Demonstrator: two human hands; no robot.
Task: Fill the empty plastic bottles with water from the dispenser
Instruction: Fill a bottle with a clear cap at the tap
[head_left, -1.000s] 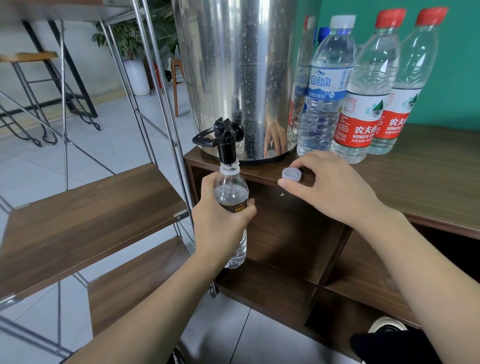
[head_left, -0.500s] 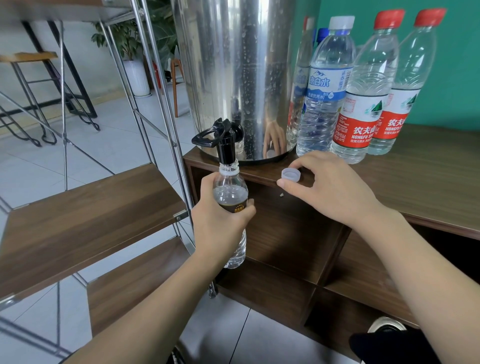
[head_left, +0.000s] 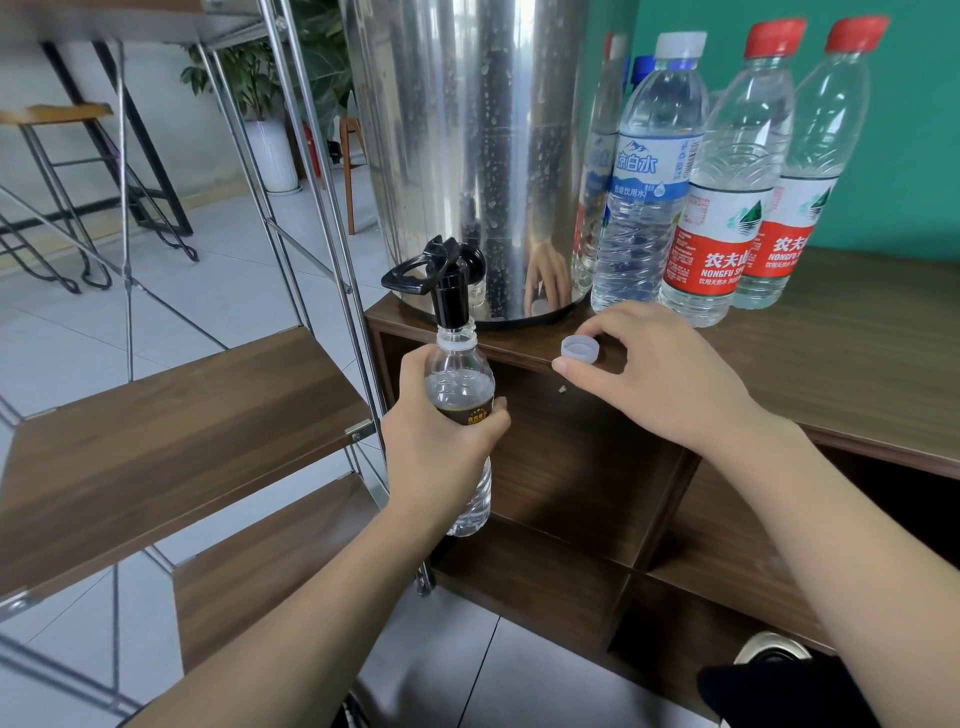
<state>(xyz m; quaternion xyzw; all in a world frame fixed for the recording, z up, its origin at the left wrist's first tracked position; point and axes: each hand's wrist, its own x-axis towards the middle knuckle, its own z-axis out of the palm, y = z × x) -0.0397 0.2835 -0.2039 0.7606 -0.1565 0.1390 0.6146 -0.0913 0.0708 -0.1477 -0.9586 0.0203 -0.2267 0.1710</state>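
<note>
My left hand (head_left: 441, 447) grips a clear plastic bottle (head_left: 460, 374) with a dark label, held upright with its open mouth right under the black tap (head_left: 447, 286) of the steel water dispenser (head_left: 467, 145). Water stands in the bottle up to about the shoulder. My right hand (head_left: 660, 379) rests on the cabinet top, and its thumb and fingers pinch the bottle's pale cap (head_left: 581, 347) lying there. Several capped bottles (head_left: 727, 176) stand to the right of the dispenser.
The dispenser and bottles stand on a dark wooden cabinet (head_left: 857, 353) with open compartments below. To the left is a metal-framed shelf unit (head_left: 171, 415) with wooden boards. Behind it are a tiled floor, stools and a potted plant (head_left: 265, 104).
</note>
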